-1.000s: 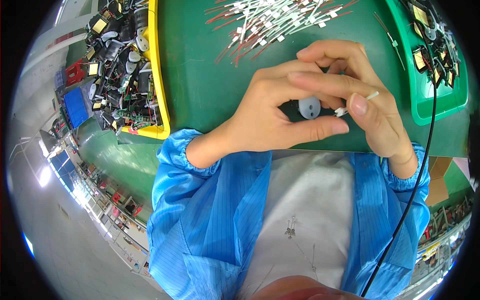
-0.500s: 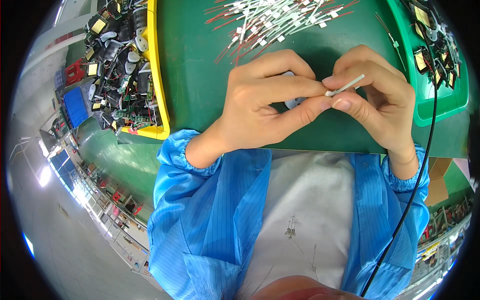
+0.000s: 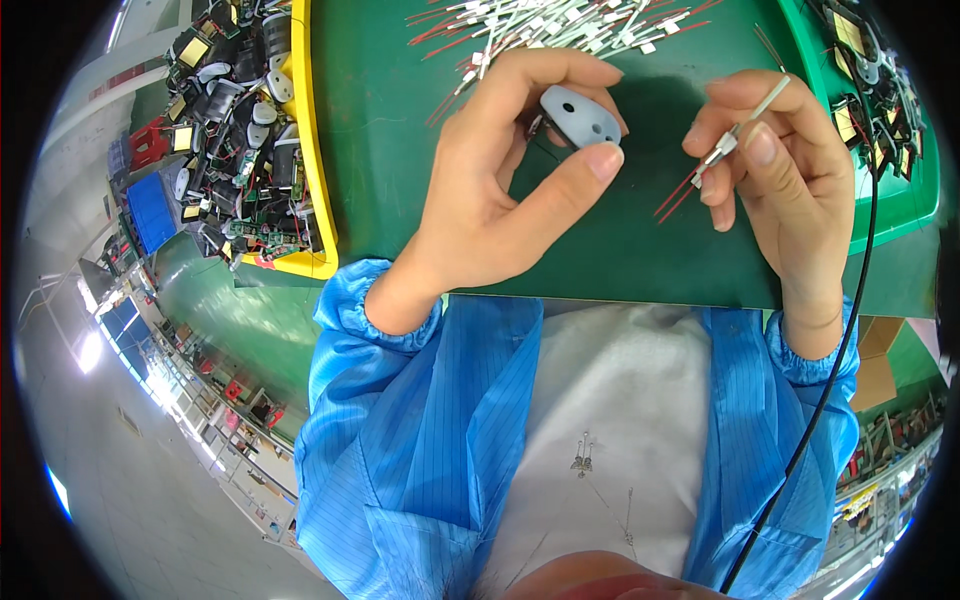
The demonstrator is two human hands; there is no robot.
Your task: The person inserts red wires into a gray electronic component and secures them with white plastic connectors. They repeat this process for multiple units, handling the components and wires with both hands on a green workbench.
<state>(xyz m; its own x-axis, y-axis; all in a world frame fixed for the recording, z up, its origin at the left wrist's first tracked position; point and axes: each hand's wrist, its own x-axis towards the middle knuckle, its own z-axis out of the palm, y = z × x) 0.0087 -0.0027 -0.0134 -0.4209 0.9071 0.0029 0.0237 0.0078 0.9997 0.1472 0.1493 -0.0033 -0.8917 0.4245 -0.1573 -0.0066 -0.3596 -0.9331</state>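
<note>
A grey rounded plastic housing (image 3: pixel 580 118) with dark round holes is gripped in my left hand (image 3: pixel 480 190), the thumb along its near end and the fingers curled behind it. Dark parts and a thin wire show at its left side, mostly hidden by the fingers. My right hand (image 3: pixel 795 190) pinches a white strip with a connector and red wires (image 3: pixel 722 148) between thumb and fingers. The white end points up and right, and the red wires hang down to the left. A gap of green table separates the two hands.
A heap of similar white strips with red wires (image 3: pixel 570 28) lies at the far side of the green table (image 3: pixel 390 100). On the left stands a yellow bin (image 3: pixel 318 150) full of electronic units; a green bin (image 3: pixel 905 212) holds more at right. A black cable (image 3: pixel 866 235) runs down the right.
My hands, close together before, have moved apart. The grey housing, then mostly hidden behind my left hand, now shows in its grip. My right hand has carried the strip away to the right.
</note>
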